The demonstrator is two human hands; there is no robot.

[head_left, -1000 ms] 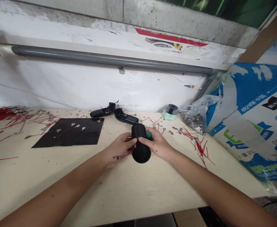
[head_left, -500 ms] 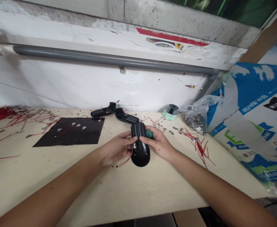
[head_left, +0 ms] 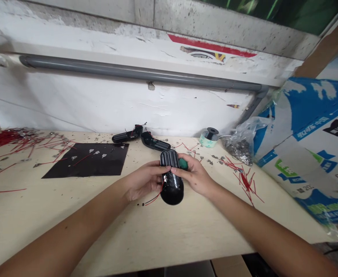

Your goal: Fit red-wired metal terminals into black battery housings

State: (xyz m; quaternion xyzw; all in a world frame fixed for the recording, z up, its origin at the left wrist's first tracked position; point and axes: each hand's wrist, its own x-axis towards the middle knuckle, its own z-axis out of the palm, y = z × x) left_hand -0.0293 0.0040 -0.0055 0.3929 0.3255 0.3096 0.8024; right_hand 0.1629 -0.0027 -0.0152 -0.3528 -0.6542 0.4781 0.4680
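A glossy black plastic housing (head_left: pixel 171 188), long with a rounded near end and a ribbed far part, is held between my two hands above the table. My left hand (head_left: pixel 146 179) grips its left side, thumb on top. My right hand (head_left: pixel 194 173) is closed on the right side, its thumb meeting the left one on the upper face. Something dark green (head_left: pixel 183 163) shows between my right fingers and the housing; its kind I cannot make out. Thin red and black wires (head_left: pixel 154 199) hang from the housing's left side, ending in small dark tips.
Two similar black housings (head_left: pixel 156 144) lie at the back. A black sheet (head_left: pixel 88 161) with small metal tabs lies left, near a heap of red wires (head_left: pixel 4 138). Back right are a tape roll (head_left: pixel 208 139), a plastic bag of metal parts (head_left: pixel 240 148), more red wires (head_left: pixel 246 182) and a blue-white carton (head_left: pixel 310 134).
The view has shifted slightly. Both hands keep their hold on the black housing, which has tilted very slightly; the thumbs stay together on its top.
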